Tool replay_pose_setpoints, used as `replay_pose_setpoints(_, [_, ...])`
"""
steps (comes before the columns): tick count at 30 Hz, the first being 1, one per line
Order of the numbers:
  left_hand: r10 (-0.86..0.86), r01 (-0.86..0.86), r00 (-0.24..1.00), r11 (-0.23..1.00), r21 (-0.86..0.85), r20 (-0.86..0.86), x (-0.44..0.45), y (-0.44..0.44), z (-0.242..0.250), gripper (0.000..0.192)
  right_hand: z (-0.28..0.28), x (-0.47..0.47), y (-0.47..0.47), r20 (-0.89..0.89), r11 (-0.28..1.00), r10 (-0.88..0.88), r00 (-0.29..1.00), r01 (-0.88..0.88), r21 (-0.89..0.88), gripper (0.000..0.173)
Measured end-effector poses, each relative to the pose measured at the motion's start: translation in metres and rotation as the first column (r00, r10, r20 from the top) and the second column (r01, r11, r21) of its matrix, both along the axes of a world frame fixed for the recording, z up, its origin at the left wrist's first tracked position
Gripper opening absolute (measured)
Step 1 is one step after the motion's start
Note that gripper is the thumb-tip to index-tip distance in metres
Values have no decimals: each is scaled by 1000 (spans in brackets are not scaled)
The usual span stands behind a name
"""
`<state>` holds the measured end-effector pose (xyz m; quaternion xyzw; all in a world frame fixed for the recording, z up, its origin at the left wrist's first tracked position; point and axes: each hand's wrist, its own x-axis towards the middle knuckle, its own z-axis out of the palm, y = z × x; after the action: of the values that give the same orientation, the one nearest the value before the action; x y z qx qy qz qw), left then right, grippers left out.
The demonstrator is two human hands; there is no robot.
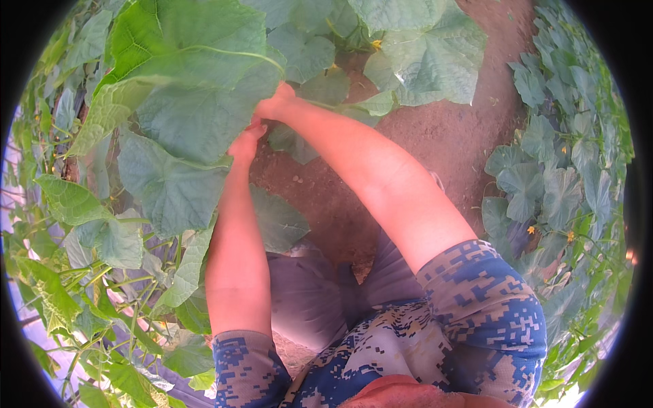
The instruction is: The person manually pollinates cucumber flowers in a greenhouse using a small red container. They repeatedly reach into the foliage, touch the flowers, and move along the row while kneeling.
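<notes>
Both my arms reach up to the broad leaves of a cucumber-like vine at upper left. My right hand (276, 103) is at the edge of a large green leaf (199, 51), by its stalk; the fingers are mostly hidden. Just below it and to the left, my left hand (247, 141) is close to or touching the right one, partly behind a lower leaf (189, 122). Whether either hand grips a stem or leaf stalk cannot be told. Another large leaf (171, 178) hangs left of my left wrist.
A dirt path (433, 137) runs between two rows of vines. The right row (541, 183) bears small yellow flowers (570, 236). Dense stems and leaves (127, 306) crowd the left side, close to my left arm. More leaves (433, 56) overhang the path at the top.
</notes>
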<state>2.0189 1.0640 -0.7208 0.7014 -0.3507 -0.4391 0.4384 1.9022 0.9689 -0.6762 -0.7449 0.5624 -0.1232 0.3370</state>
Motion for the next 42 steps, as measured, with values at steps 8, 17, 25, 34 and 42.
replay_pose_setpoints(8, [-14,1,963,999,46,269,6,0,-7,61,-22,3,-5,181,1000,-10,983,10,4,30])
replay_pose_setpoints(17, [-68,55,986,994,91,151,15,21,-63,83,21,14,-15,4,982,-67,998,65,177,38])
replay_pose_setpoints(25, [-178,157,954,982,104,240,16,33,-74,86,33,3,-5,63,998,-42,997,38,57,44])
replay_pose_setpoints(34, [24,-25,989,1000,-1,-148,29,32,-32,82,45,15,-27,460,926,-43,887,209,-315,28])
replay_pose_setpoints(42, [55,-72,980,994,-81,-193,31,25,22,83,72,21,-39,478,947,-42,877,187,-260,40])
